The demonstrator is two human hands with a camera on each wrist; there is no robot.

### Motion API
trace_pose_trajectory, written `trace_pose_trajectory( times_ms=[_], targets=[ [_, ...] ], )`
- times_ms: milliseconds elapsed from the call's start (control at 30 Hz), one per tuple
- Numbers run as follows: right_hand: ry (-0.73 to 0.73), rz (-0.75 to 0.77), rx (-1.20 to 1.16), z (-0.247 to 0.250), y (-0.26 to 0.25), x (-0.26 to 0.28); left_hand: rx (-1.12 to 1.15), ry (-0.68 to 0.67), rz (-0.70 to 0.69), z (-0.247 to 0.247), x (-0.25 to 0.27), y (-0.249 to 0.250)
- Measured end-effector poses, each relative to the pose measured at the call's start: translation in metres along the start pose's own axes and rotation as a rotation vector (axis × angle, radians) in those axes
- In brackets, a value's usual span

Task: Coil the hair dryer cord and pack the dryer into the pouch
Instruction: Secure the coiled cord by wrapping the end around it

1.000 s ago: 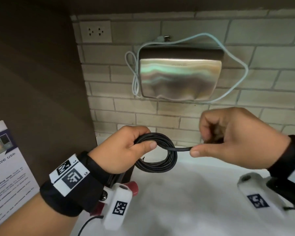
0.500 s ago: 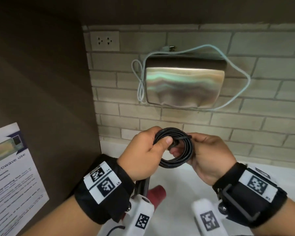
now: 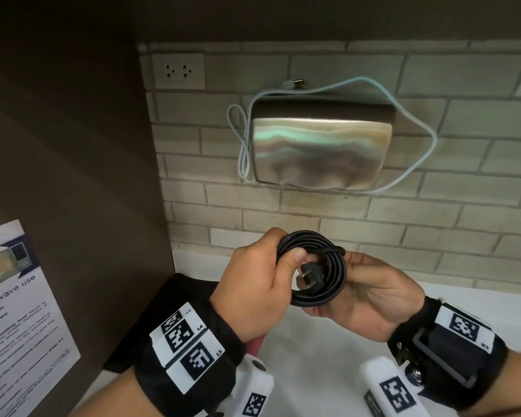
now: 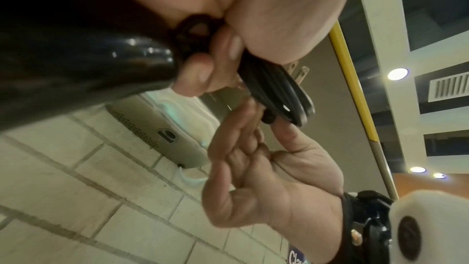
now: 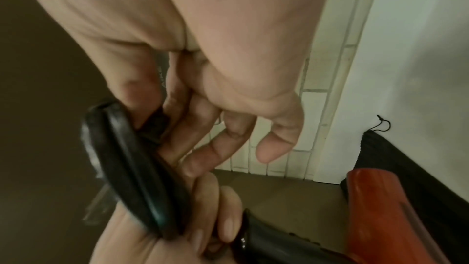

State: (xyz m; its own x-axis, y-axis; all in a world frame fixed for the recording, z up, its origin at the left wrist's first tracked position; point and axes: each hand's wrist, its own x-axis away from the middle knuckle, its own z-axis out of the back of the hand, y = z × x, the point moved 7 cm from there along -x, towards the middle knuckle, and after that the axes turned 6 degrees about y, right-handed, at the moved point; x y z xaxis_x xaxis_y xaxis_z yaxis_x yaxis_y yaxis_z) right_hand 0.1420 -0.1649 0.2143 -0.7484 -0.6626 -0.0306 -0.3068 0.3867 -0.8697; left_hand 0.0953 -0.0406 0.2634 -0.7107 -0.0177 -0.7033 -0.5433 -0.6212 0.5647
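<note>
A black cord coil (image 3: 328, 284) is held up over the white counter. My left hand (image 3: 262, 278) grips its left side, thumb across the loops. My right hand (image 3: 370, 290) holds the right side from behind, fingers curled at the cord. The plug (image 3: 309, 275) sticks through the middle of the coil, prongs showing (image 4: 296, 69). The dryer hangs below my left hand: black handle (image 4: 76, 47), red body (image 5: 380, 208). A black drawstring pouch (image 5: 406, 158) lies flat on the counter under the dryer, also seen as the pouch (image 3: 169, 302).
A shiny silver case (image 3: 322, 152) with a pale cable (image 3: 415, 164) looped round it sits against the brick wall. A double socket (image 3: 178, 70) is at upper left. A dark cabinet side (image 3: 73, 176) with a paper notice (image 3: 18, 311) stands close on the left.
My right hand came in from the right with the last stretch of cord and now holds the coil. The plug end now pokes through the coil's middle.
</note>
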Motion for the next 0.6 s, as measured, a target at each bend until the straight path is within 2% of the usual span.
trace_pose_trajectory(
  times_ms=[200,333,500,600],
  targets=[
    [-0.049,0.055,-0.042,-0.005,-0.015,0.01,0.015,0.001,-0.06,-0.006,-0.002,0.024],
    [-0.132,-0.013,-0.057,-0.014,-0.031,0.016,-0.053,0.101,-0.081,0.004,-0.008,0.018],
    [0.262,-0.003,0.277,-0.016,-0.016,0.006,-0.193,0.194,-0.096,-0.004,-0.009,0.015],
    [0.305,-0.033,0.268,-0.021,-0.008,-0.002,-0.226,0.259,-0.069,0.0,-0.009,0.008]
  ],
)
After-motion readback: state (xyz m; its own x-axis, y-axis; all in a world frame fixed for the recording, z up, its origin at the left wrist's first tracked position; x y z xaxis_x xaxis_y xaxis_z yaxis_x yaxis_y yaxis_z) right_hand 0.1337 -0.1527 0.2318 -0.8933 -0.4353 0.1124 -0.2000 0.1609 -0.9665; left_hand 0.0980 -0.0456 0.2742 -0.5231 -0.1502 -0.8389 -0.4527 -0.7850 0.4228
